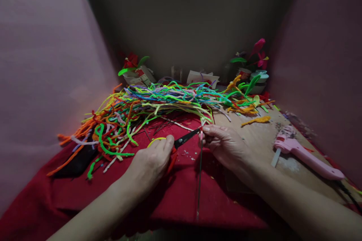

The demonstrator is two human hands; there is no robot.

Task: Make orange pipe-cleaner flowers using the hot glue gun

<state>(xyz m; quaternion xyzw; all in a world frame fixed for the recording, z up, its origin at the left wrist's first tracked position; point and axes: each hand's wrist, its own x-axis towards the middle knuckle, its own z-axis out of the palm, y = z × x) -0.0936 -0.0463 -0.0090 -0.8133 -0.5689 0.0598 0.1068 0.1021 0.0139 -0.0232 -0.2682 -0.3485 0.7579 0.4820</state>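
Observation:
My left hand [151,162] is closed on a pair of scissors [185,138] with black blades and red handles. The blade tips point right, at the spot where my right hand [223,144] pinches the top of a thin dark wire stem [199,173]. That stem runs down toward me over the red cloth [181,196]. A yellow pipe cleaner loop [156,140] lies just beyond my left hand's fingers. A big heap of many-coloured pipe cleaners [158,105] spreads across the table behind both hands.
A pink glue gun [305,155] lies on the bare wooden board [263,139] at the right. An orange fuzzy piece [256,120] sits near it. Finished flowers [258,54], jars and paper boxes [202,78] stand at the back. Pink walls close in both sides.

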